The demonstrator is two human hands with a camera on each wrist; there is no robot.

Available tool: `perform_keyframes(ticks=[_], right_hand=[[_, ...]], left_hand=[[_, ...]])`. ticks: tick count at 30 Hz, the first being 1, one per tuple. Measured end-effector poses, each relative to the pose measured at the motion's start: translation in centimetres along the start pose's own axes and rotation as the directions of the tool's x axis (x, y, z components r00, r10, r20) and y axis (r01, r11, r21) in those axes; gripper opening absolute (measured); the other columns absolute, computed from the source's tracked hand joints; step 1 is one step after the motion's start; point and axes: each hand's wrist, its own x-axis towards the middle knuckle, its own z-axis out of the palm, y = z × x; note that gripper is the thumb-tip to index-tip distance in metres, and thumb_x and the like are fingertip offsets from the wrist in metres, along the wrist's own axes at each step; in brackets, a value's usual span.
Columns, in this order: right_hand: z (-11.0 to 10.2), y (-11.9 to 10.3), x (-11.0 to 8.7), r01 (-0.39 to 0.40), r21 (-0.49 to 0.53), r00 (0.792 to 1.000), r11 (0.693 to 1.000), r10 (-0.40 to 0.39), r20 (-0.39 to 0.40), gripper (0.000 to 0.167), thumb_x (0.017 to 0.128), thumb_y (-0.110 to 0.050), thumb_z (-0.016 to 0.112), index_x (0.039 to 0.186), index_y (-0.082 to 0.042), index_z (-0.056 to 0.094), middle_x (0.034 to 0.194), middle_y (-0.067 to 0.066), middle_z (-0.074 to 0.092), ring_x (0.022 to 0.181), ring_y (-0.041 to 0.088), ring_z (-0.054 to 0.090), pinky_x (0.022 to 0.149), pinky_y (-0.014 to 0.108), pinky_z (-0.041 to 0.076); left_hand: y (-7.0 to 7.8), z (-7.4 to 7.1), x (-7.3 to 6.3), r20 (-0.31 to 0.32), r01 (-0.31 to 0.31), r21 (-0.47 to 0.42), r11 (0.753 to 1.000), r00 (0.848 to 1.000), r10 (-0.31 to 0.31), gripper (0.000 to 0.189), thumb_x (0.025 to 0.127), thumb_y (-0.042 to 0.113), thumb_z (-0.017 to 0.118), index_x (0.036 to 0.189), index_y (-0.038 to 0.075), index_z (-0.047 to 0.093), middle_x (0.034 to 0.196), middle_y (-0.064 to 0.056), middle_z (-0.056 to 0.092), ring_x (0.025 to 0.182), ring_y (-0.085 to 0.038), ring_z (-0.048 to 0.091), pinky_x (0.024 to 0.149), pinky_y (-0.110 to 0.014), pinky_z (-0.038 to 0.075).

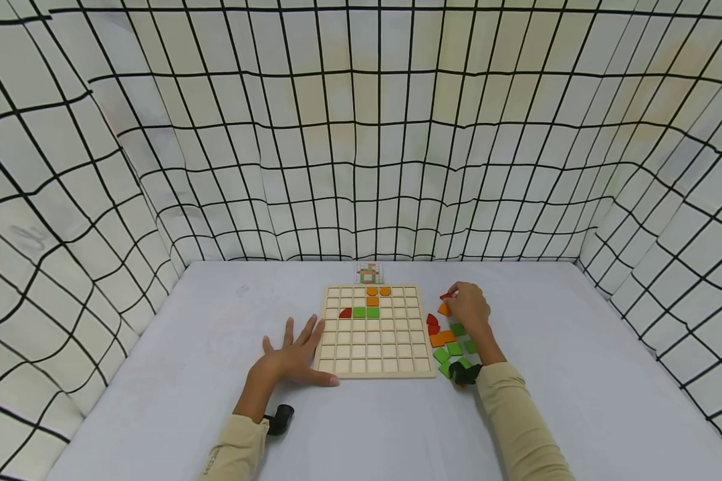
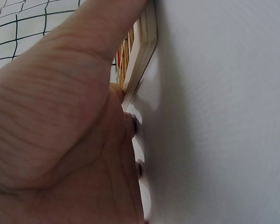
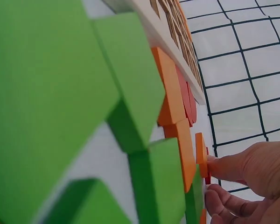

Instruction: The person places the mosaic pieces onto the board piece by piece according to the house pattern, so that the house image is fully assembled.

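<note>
A wooden grid board [image 1: 367, 347] lies on the table, with orange round pieces [image 1: 385, 291], an orange square [image 1: 372, 302], two green squares [image 1: 359, 312] and a red quarter-round piece [image 1: 345, 312] in its upper cells. My left hand [image 1: 291, 361] rests with spread fingers at the board's left edge, its thumb by the near left corner. To the right of the board, my right hand [image 1: 469, 308] pinches a red piece [image 1: 445, 296] between thumb and fingers, just beyond an orange piece [image 1: 444, 309]. In the right wrist view the fingers partly hide that red piece [image 3: 208, 175].
Loose green pieces [image 1: 454, 349], orange pieces [image 1: 442, 339] and red pieces [image 1: 433, 325] lie along the board's right side, some under the right wrist. A small pattern card [image 1: 370, 272] lies behind the board. Black netting [image 1: 355, 167] over white walls encloses the table.
</note>
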Motion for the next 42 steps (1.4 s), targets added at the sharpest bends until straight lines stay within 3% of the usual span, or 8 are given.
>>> perform_keyframes(ticks=[5, 8, 15, 18, 23, 30, 38, 42], right_hand=[[-0.4, -0.1, 0.1, 0.010, 0.033, 0.997, 0.999, -0.012, 0.072, 0.027, 0.091, -0.006, 0.057, 0.113, -0.012, 0.070, 0.114, 0.020, 0.060, 0.061, 0.021, 0.046, 0.047, 0.026, 0.037], [-0.5, -0.1, 0.3, 0.031, 0.046, 0.995, 0.998, -0.035, 0.093, 0.026, 0.092, -0.007, 0.055, 0.112, -0.011, 0.071, 0.122, 0.022, 0.058, 0.064, 0.020, 0.045, 0.047, 0.025, 0.034], [-0.1, 0.0, 1.0, 0.142, 0.092, 0.981, 0.986, -0.153, 0.123, 0.016, 0.089, -0.014, 0.070, 0.102, -0.004, 0.072, 0.100, 0.018, 0.064, 0.086, 0.027, 0.055, 0.066, 0.029, 0.047], [-0.1, 0.0, 1.3, 0.207, 0.102, 0.962, 0.973, -0.222, 0.162, 0.012, 0.088, -0.004, 0.068, 0.099, -0.004, 0.072, 0.101, 0.017, 0.067, 0.091, 0.028, 0.059, 0.077, 0.034, 0.053], [-0.2, 0.0, 1.5, 0.252, 0.132, 0.937, 0.959, -0.276, 0.215, 0.025, 0.086, 0.006, 0.060, 0.109, 0.000, 0.067, 0.109, 0.017, 0.068, 0.097, 0.028, 0.062, 0.090, 0.041, 0.054], [-0.1, 0.2, 1.4, 0.244, 0.102, 0.942, 0.965, -0.260, 0.210, 0.022, 0.088, -0.006, 0.071, 0.109, 0.001, 0.067, 0.105, 0.018, 0.066, 0.094, 0.027, 0.061, 0.089, 0.041, 0.054], [-0.5, 0.1, 1.1, 0.287, 0.110, 0.919, 0.952, -0.306, 0.249, 0.018, 0.087, -0.010, 0.073, 0.101, 0.000, 0.067, 0.097, 0.015, 0.065, 0.087, 0.025, 0.058, 0.081, 0.034, 0.055], [-0.3, 0.3, 1.3, 0.296, 0.127, 0.912, 0.947, -0.320, 0.256, 0.019, 0.088, -0.009, 0.071, 0.101, 0.003, 0.066, 0.097, 0.016, 0.066, 0.088, 0.025, 0.061, 0.084, 0.038, 0.054]], left_hand=[[0.0, 0.0, 0.1, -0.001, 0.001, 0.006, 1.000, 1.000, -0.001, 0.123, 0.071, 0.072, 0.071, 0.159, 0.018, 0.004, 0.166, -0.006, -0.007, 0.148, -0.045, -0.018, 0.103, -0.081, -0.006], [-0.1, 0.1, 0.2, 0.001, 0.002, 0.006, 1.000, 1.000, -0.002, 0.123, 0.070, 0.072, 0.071, 0.159, 0.018, 0.004, 0.166, -0.005, -0.007, 0.148, -0.045, -0.018, 0.103, -0.081, -0.006], [0.0, 0.0, 0.0, 0.003, 0.000, 0.004, 1.000, 1.000, 0.000, 0.123, 0.071, 0.071, 0.071, 0.159, 0.017, 0.004, 0.166, -0.006, -0.007, 0.148, -0.046, -0.018, 0.103, -0.081, -0.005], [0.0, -0.1, 0.0, -0.002, -0.003, -0.004, 1.000, 1.000, 0.003, 0.123, 0.071, 0.071, 0.072, 0.159, 0.016, 0.005, 0.166, -0.007, -0.005, 0.148, -0.047, -0.016, 0.102, -0.082, -0.005], [0.1, -0.1, -0.1, -0.007, -0.006, -0.003, 1.000, 1.000, 0.006, 0.124, 0.070, 0.070, 0.073, 0.159, 0.016, 0.006, 0.166, -0.008, -0.005, 0.147, -0.048, -0.015, 0.101, -0.082, -0.005], [0.0, 0.1, 0.1, -0.001, 0.000, 0.008, 1.000, 1.000, 0.000, 0.123, 0.071, 0.071, 0.072, 0.159, 0.017, 0.005, 0.166, -0.007, -0.006, 0.148, -0.046, -0.016, 0.102, -0.082, -0.005], [-0.1, 0.1, 0.2, -0.001, -0.001, 0.006, 1.000, 1.000, 0.001, 0.123, 0.071, 0.071, 0.071, 0.159, 0.018, 0.004, 0.166, -0.006, -0.006, 0.148, -0.045, -0.018, 0.103, -0.081, -0.005], [-0.2, 0.1, 0.3, -0.001, 0.000, 0.010, 1.000, 1.000, 0.000, 0.122, 0.071, 0.071, 0.071, 0.159, 0.018, 0.004, 0.166, -0.006, -0.007, 0.148, -0.045, -0.019, 0.103, -0.081, -0.005]])
